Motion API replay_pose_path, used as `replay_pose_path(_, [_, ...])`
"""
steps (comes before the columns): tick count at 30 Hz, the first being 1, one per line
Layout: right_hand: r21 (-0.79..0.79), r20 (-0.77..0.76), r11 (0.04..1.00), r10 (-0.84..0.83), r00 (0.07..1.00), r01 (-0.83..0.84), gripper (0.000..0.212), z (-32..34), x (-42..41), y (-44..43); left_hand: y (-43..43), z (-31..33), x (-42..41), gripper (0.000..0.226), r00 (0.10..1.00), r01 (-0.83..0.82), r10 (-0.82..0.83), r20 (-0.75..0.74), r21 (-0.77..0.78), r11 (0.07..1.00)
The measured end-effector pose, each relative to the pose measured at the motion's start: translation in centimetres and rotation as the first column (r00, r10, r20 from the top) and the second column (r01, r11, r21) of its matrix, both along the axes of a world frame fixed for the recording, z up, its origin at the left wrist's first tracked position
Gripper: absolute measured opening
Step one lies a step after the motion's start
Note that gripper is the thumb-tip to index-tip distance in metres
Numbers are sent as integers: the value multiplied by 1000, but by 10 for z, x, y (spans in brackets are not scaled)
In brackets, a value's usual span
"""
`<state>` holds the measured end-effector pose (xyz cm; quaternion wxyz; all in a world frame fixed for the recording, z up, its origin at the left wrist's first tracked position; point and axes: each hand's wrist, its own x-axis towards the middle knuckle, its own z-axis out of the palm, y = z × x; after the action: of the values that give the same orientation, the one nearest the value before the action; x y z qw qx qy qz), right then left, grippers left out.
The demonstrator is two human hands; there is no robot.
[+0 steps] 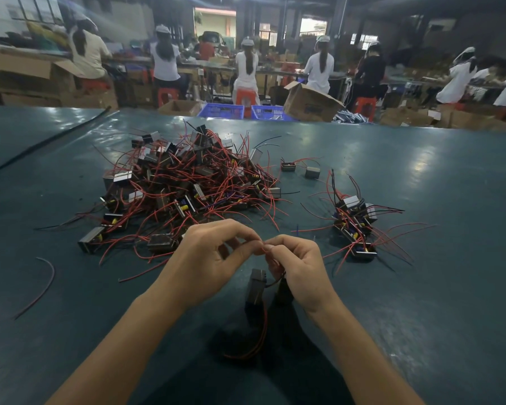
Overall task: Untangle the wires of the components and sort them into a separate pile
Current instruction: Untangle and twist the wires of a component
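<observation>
A big tangled heap of small transformer-like components [184,182] with red and black wires lies at the table's centre-left. A smaller sorted pile [355,226] sits to the right. My left hand [208,264] and my right hand [298,264] meet above the table's near part, each pinching thin wires between thumb and fingertips. From those wires two dark components hang: one component [256,287] below my hands, the second component [282,290] partly hidden under my right palm. Red wires [260,337] trail down from them.
Two single components [288,166] [312,172] lie between the piles. A loose wire [43,285] lies at the left on the dark green table [421,287]. A black cable [41,144] crosses the far left. Boxes, blue crates and seated workers are beyond the far edge.
</observation>
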<state>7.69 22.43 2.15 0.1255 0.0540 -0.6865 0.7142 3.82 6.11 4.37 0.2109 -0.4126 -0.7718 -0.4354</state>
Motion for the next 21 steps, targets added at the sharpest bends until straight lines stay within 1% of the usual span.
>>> replay_pose_path(3, [-4,-25,1000,6,1000,-6,29,0,0,-1,2,1,1,5,998,-27,24,53,55,998])
replay_pose_path(5, [7,-32,1000,1,999,-1,23,1,0,-1,3,1,2,4,998,-24,21,59,57,998])
replay_pose_path(9, [41,-30,999,-4,1000,5,28,0,0,0,2,2,3,10,999,23,-23,23,-4,1000])
replay_pose_path(12, [39,-12,999,-16,1000,17,25,2,0,-1,-1,3,3,10,999,21,-23,-41,-51,998])
replay_pose_path(15, [38,11,999,-10,1000,9,27,3,-1,0,-2,3,3,12,993,8,-21,-119,-107,994])
replay_pose_path(19, [79,20,997,16,1000,-17,29,3,0,1,-2,6,7,22,980,25,-54,-193,-153,988])
replay_pose_path(21, [96,25,995,29,999,-32,29,2,0,2,-1,8,9,23,971,35,-76,-227,-179,983])
